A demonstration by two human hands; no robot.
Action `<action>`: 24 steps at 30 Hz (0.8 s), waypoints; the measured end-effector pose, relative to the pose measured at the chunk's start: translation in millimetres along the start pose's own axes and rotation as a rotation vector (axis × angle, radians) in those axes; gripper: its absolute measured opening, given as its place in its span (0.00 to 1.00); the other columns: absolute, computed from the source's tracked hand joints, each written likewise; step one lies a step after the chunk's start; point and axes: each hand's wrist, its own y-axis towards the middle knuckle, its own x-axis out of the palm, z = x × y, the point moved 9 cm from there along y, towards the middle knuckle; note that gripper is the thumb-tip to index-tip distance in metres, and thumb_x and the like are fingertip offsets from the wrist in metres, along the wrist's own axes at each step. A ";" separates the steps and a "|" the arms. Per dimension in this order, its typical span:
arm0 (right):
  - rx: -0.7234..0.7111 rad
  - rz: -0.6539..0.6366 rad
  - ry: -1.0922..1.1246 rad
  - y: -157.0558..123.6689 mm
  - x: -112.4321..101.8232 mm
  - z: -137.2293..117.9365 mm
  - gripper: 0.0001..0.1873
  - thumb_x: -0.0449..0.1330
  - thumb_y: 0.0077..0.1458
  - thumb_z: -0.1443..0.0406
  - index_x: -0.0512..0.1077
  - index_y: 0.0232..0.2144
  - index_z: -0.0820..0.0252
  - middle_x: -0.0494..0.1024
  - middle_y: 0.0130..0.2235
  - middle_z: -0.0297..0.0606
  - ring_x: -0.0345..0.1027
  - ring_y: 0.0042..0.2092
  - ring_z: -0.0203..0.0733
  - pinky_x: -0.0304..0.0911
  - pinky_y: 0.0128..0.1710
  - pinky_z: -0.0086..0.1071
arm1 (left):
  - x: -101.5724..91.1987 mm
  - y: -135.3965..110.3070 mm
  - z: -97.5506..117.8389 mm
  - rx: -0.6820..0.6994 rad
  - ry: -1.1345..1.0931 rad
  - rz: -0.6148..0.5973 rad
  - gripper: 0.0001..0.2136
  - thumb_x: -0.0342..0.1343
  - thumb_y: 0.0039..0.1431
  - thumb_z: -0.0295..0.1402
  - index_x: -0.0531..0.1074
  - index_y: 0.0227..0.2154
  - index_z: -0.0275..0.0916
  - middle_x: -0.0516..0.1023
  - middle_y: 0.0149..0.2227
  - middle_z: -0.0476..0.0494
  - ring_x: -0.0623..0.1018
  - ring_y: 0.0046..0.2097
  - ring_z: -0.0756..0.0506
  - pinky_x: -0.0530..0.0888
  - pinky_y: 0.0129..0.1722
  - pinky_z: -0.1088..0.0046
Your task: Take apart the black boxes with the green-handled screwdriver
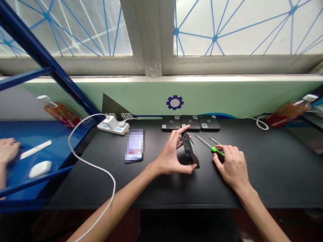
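My left hand grips a black set-top box between thumb and fingers. The box is tilted up on its side above the black table, and two USB-like ports show on its narrow edge. To its right, my right hand is closed around the green handle of a screwdriver, whose metal shaft points to the far left. A second thin metal shaft lies beside it, its other end hidden by my right hand. Beyond my left hand, three flat black boxes rest in a row by the wall.
A phone lies left of my left hand. Behind it stands a white power strip with a plugged-in charger; its white cable crosses my left forearm. Bottles stand at both sides. Another person's hand rests on the blue table.
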 end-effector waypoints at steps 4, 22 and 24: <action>-0.007 0.004 -0.005 0.9 -1.7 -1.4 0.10 0.61 0.72 0.62 0.75 0.52 0.60 0.82 0.46 0.48 0.73 0.46 0.58 0.60 0.46 0.45 | 2.5 -9.9 -17.0 -0.067 0.015 -0.010 0.56 0.76 0.49 0.30 0.54 0.79 0.51 0.63 0.71 0.31 0.77 0.68 0.32 0.79 0.69 0.48; -0.037 0.031 0.112 -0.5 -8.4 -1.9 0.12 0.58 0.77 0.62 0.76 0.56 0.60 0.83 0.48 0.50 0.74 0.48 0.58 0.65 0.48 0.47 | -15.1 -29.8 -34.8 -0.086 0.512 -0.243 0.62 0.78 0.48 0.35 0.47 0.82 0.45 0.68 0.68 0.31 0.70 0.69 0.28 0.70 0.72 0.39; -0.038 0.077 0.196 -1.1 -14.9 -3.5 0.13 0.57 0.79 0.62 0.75 0.58 0.59 0.83 0.50 0.51 0.75 0.49 0.58 0.69 0.51 0.47 | -14.0 -27.9 -30.4 -0.082 0.509 -0.237 0.64 0.79 0.49 0.39 0.46 0.83 0.45 0.65 0.72 0.29 0.67 0.72 0.26 0.69 0.73 0.38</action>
